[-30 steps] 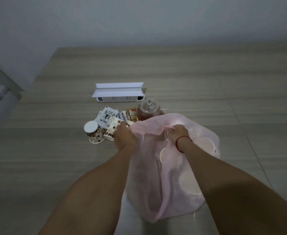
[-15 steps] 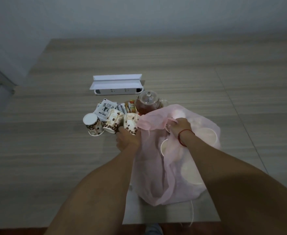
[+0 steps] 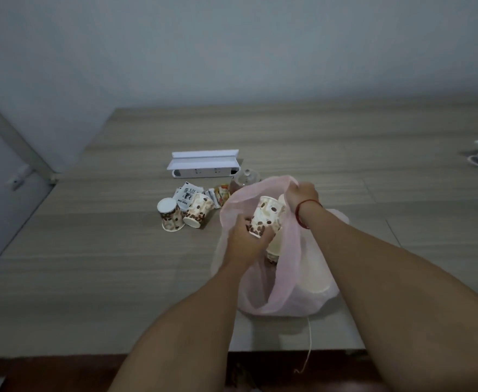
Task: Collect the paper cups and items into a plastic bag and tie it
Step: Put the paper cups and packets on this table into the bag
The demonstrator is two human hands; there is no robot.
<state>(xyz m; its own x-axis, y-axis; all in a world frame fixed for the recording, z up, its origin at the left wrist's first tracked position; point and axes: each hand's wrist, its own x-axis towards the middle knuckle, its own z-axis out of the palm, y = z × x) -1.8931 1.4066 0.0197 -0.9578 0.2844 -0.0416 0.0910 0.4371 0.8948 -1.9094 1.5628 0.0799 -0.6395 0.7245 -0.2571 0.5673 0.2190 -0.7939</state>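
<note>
— Up to what with the left hand [image 3: 243, 241]?

— Gripping a patterned paper cup [image 3: 267, 215] by its lower half, with fingers clamped round it. Holding it tilted, right over the open mouth of the pink plastic bag [image 3: 285, 301], presumably to drop it in.

— And the right hand [image 3: 301, 195]?

— Pinching the bag's far rim, with fingers closed on the film, and lifting it. Probably serves to hold the mouth wide and leave room for the cup.

— Anything in there already?

— Yes: pale bagged cups [image 3: 274, 250], showing through the opening and faintly through the thin film, low in the bag.

— Left to collect from the table [image 3: 119, 264]?

— An upturned cup [image 3: 170, 215] and a tipped cup [image 3: 198, 212] leaning against it, just left of the bag. Behind those, white sachets [image 3: 188, 195] and a few snack packets [image 3: 222, 193]. Then a glass teapot [image 3: 244, 178], half hidden by the bag's rim, and farther back a white power strip [image 3: 205, 165], likely no part of the job.

— How far along, then?

— Roughly midway, at a guess. Not tied yet.

— Worth minding?

— Could slip out of the pinch, being such thin film, and sag shut under the cup. Resting near the table's front edge too, so liable to slide off under a careless tug.
</note>
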